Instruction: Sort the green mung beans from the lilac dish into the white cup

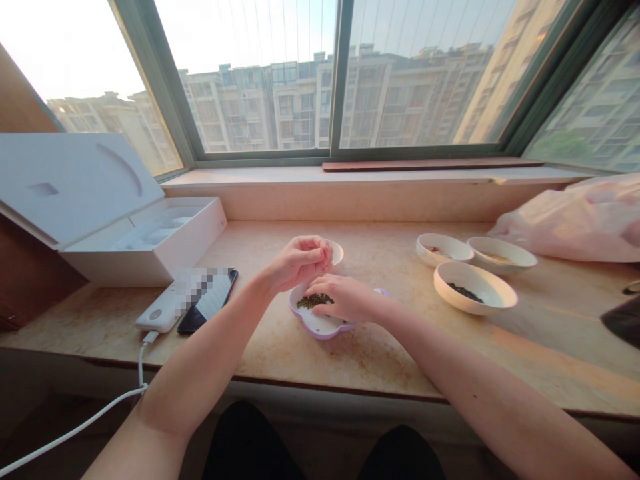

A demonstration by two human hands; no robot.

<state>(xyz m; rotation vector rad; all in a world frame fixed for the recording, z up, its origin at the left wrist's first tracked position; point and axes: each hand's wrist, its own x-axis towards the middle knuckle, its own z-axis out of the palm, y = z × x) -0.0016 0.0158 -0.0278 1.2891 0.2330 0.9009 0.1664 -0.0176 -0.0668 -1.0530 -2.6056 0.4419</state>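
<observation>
"What did the head view show of the hands?"

"Two. The left hand [301, 259] had its fingers curled together before one small bowl [337, 252]; I couldn't tell whether they pinched anything. The right hand [346, 297], thumb and fingers parted, was over the green beans [309, 301] in one purple-rimmed dish [324, 333] on the desk [280, 363]."

"And elsewhere?"

"Three pale bowls [493, 291] stood right; one phone [210, 305] and one box [193, 243] left."

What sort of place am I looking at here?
Probably a home, at a windowside counter: a large window looks onto apartment-like buildings, and small bowls share the counter with a phone.
</observation>
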